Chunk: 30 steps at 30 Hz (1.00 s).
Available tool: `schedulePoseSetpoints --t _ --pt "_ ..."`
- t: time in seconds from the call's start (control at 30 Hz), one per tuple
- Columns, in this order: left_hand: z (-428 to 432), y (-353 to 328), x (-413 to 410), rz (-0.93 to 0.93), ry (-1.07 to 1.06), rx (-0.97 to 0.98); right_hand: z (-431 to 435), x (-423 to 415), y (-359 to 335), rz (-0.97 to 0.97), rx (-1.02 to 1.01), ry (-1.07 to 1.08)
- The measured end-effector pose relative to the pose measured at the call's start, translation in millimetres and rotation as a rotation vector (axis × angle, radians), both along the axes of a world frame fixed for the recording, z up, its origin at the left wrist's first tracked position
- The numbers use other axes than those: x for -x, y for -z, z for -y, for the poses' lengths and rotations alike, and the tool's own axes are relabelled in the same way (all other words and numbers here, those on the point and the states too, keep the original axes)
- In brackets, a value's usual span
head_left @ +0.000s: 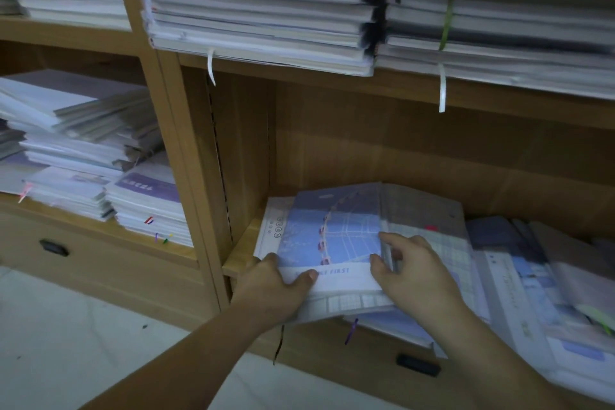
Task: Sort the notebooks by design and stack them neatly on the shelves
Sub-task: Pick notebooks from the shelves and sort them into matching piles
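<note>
A blue notebook with a ferris-wheel cover (336, 236) lies on top of a small pile at the left end of the lower shelf (239, 253). My left hand (279, 286) grips the pile's near left corner, thumb on the cover's white band. My right hand (412, 270) holds the blue notebook's right edge with curled fingers. Under it lie a white notebook (271, 226) and a checked notebook (422, 213) that sticks out to the right. The pile's near edge overhangs the shelf front.
Loose notebooks (539, 276) are spread over the right of the same shelf. Tall stacks (259, 10) fill the shelf above, ribbons hanging down. The left bay holds more stacks (83, 150). Drawers with dark handles (418, 364) sit below, above a pale floor.
</note>
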<state>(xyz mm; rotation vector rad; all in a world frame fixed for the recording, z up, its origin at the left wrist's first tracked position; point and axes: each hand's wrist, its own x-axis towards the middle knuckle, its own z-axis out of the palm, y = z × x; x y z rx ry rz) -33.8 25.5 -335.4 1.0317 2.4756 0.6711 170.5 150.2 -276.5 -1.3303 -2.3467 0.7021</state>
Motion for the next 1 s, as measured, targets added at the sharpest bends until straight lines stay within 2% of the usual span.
schedulePoseSetpoints --t 0.17,0.27,0.4,0.43,0.53,0.6,0.83,0.93,1.0 --pt "7.8 -0.7 -11.2 0.054 0.061 -0.079 3.1 -1.9 -2.1 0.041 -0.062 0.001" --pt "18.1 -5.9 4.4 0.047 0.067 0.017 3.1 0.2 -1.2 0.057 -0.060 0.007" --pt "24.1 -13.7 14.5 -0.073 -0.048 0.115 4.0 2.4 0.1 0.074 -0.044 -0.008" --pt "25.0 -12.9 15.2 -0.032 -0.063 0.096 5.0 2.7 0.2 0.071 -0.048 -0.005" --pt "28.4 -11.0 14.6 0.375 -0.113 -0.192 8.4 3.8 -0.8 0.072 -0.063 -0.002" --pt "28.4 -11.1 17.4 0.487 -0.133 -0.305 10.1 4.0 -1.5 0.070 -0.056 -0.008" --pt "37.2 -25.6 17.0 0.443 -0.100 -0.234 12.5 0.8 -7.1 0.096 -0.073 -0.010" --pt "41.6 -31.2 1.1 0.635 -0.122 -0.166 16.0 3.6 -10.4 0.162 -0.132 -0.017" --pt "44.8 -27.3 -10.8 0.793 -0.145 -0.213 20.5 5.3 -12.6 0.207 -0.157 -0.026"
